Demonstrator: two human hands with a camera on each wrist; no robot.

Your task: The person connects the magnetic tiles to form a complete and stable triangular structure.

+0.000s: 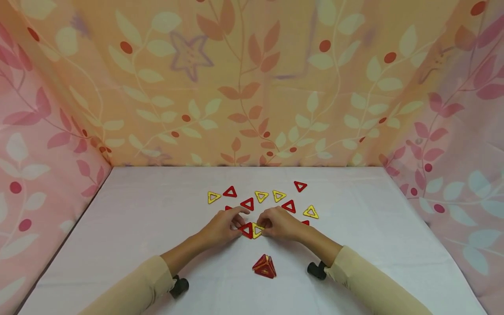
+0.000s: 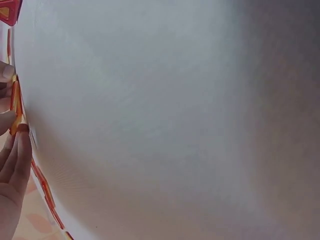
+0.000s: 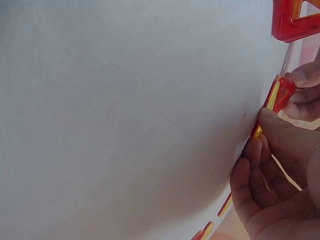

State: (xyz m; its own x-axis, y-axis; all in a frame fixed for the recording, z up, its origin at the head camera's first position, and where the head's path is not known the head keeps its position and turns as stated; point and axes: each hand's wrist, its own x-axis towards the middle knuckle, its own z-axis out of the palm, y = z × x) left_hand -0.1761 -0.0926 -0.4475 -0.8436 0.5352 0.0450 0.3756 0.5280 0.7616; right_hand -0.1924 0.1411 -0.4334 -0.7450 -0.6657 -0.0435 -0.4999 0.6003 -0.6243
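Note:
Side by side on the white table, a red triangular magnetic tile (image 1: 246, 230) and a yellow triangular magnetic tile (image 1: 257, 230) meet edge to edge. My left hand (image 1: 225, 226) pinches the outer corner of the red tile, its index finger raised above. From the other side, my right hand (image 1: 282, 224) holds the yellow tile between thumb and fingers; in the right wrist view the right hand (image 3: 280, 175) grips it near the table surface. Nearer to me stands a small pyramid (image 1: 265, 267) of red tiles with some yellow showing.
Beyond the hands lie several loose triangles, among them a red one (image 1: 230, 191), a yellow one (image 1: 213, 197) and a yellow one (image 1: 311, 212) at right. Two red tiles are partly covered by the hands. Patterned cloth walls (image 1: 244, 87) enclose the table's back and sides.

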